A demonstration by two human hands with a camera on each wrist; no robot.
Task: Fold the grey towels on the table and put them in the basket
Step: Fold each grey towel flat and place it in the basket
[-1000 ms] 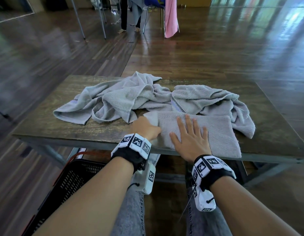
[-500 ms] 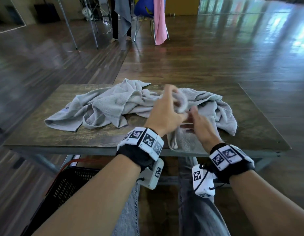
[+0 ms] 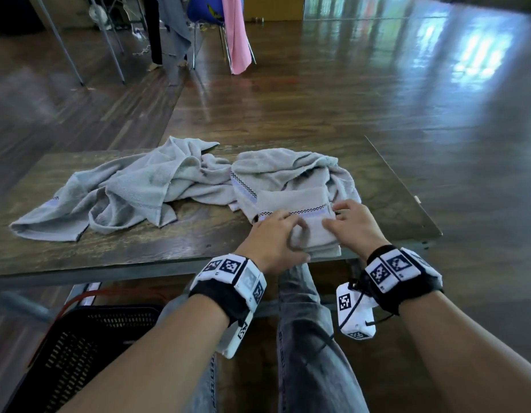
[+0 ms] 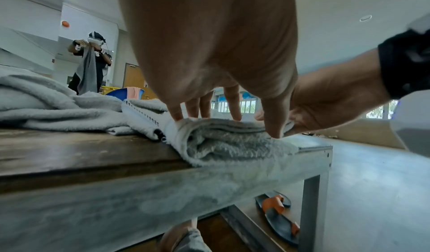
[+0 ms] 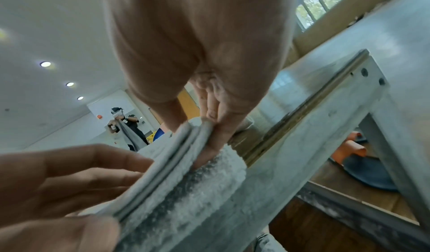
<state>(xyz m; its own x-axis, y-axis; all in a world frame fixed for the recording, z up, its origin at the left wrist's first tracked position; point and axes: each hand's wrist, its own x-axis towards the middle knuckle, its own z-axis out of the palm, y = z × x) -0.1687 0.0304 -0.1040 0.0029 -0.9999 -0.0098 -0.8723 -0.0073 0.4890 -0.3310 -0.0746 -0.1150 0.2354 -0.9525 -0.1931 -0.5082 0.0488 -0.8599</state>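
A folded grey towel (image 3: pixel 310 234) lies in a small stack at the table's near edge, right of centre. My left hand (image 3: pixel 288 236) has its fingers on top of the stack's left side and its thumb against the near edge, gripping the layers (image 4: pixel 223 138). At the right side, my right hand (image 3: pixel 335 217) pinches the upper layers (image 5: pixel 186 145) between thumb and fingers. Two loose grey towels lie crumpled behind it, one (image 3: pixel 124 192) spread to the left and one (image 3: pixel 288 171) just beyond the stack. The black mesh basket (image 3: pixel 79 332) stands on the floor under the table's near left.
The wooden table (image 3: pixel 169 242) has bare surface at the near left and along its right edge. A pair of sandals (image 4: pixel 277 213) lies under the table. Far back, another person (image 4: pixel 90 63) holds up a cloth near chairs with a pink cloth (image 3: pixel 236 34).
The flat half-folded towel has been folded over from left to right by my left hand into a smaller stack. Both hands now hold its sides.
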